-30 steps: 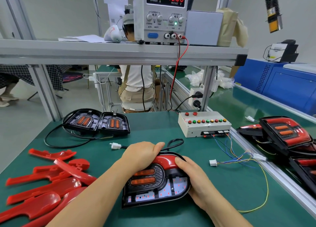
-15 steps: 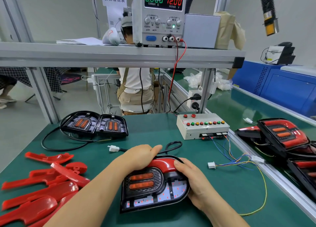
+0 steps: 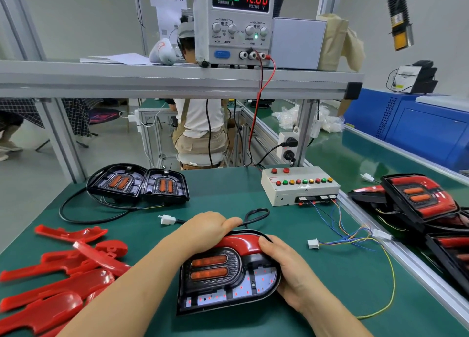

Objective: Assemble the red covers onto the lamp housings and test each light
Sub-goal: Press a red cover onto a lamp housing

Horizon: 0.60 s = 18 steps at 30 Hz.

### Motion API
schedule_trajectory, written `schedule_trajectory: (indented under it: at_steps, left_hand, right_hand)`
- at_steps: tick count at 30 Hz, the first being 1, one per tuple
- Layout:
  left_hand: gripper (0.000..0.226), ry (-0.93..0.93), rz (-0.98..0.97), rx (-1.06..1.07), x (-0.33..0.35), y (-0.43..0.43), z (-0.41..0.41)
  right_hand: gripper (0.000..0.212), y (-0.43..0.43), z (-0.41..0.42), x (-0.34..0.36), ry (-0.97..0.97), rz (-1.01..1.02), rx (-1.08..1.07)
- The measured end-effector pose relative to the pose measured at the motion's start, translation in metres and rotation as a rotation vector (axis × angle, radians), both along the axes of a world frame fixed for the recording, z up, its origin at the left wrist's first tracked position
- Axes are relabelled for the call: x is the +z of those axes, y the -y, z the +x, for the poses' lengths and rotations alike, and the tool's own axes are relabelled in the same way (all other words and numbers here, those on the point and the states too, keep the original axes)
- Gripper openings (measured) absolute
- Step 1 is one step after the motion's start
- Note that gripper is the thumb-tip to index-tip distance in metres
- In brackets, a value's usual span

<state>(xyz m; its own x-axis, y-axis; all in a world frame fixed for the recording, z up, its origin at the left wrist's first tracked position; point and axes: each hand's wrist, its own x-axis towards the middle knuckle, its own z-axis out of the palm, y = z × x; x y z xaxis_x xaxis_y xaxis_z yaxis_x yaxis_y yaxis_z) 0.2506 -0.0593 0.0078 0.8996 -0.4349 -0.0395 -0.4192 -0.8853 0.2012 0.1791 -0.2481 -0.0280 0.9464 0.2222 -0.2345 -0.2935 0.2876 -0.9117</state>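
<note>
The green table (image 3: 228, 199) spans the view, under a metal shelf (image 3: 177, 80) that carries a supply (image 3: 233, 24) reading 0.000 and 12.00; loose covers (image 3: 63, 273) lie heaped at the near left; finished lamps (image 3: 418, 199) sit stacked on the right; two spare housings (image 3: 137, 184) lie side by side at the far left; a button box (image 3: 299, 187) stands at the back right; the housing (image 3: 228, 283) lies face up at the near centre, a red cover (image 3: 238, 243) across its top edge; the left hand (image 3: 205, 232) curls over the cover's left end; the right hand (image 3: 286, 268) grips the housing's right rim, thumb on the cover; a white plug (image 3: 166, 219) lies just beyond the left hand.
</note>
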Motion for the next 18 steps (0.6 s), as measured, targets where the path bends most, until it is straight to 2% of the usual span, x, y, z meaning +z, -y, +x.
schedule_trajectory:
  at_steps: [4,8,11,16,18]
  left_hand:
    - [0.031,0.097,0.015,0.030,-0.007,0.002,-0.002]
    - [0.033,0.086,-0.002,0.068,-0.009,0.002,-0.003]
    - [0.036,0.071,-0.024,0.103,-0.008,0.003,-0.006]
    - [0.061,0.057,-0.019,0.163,-0.007,0.002,-0.011]
    - [0.072,0.026,-0.080,0.206,-0.009,-0.001,-0.010]
  right_hand:
    - [0.043,-0.003,0.001,-0.001,0.036,-0.034,-0.029]
    - [0.044,-0.002,0.000,-0.002,0.043,-0.038,-0.025]
    - [0.033,-0.001,0.002,-0.003,0.035,-0.038,-0.034]
    - [0.031,-0.002,0.004,-0.004,0.009,-0.075,-0.069]
    - [0.032,-0.003,0.005,-0.003,0.001,-0.084,-0.074]
